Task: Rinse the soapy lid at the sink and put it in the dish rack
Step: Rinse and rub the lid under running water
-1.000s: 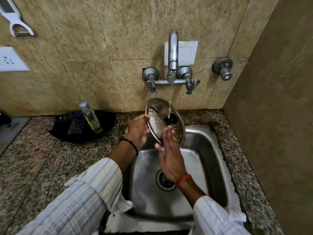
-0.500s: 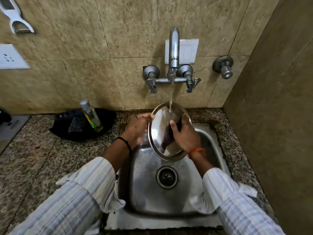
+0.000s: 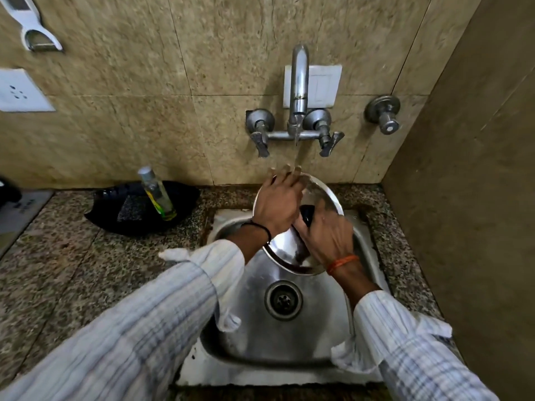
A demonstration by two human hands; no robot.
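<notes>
We see the steel lid [image 3: 324, 195] tilted over the sink [image 3: 289, 342], under a thin stream from the wall tap [image 3: 299, 82]. Right hand [image 3: 327, 235] grips the lid's black knob [image 3: 307, 215], fingers curled round it; most of the knob is covered. Left hand [image 3: 278, 204] lies flat on the lid's upper left, fingers straight, fingertips blurred at the far rim under the stream. Lid's near edge is partly hidden by both wrists. No soap discernible on it. Left of the sink, a clear bottle [image 3: 156, 192] stands in a black tray [image 3: 115, 215].
</notes>
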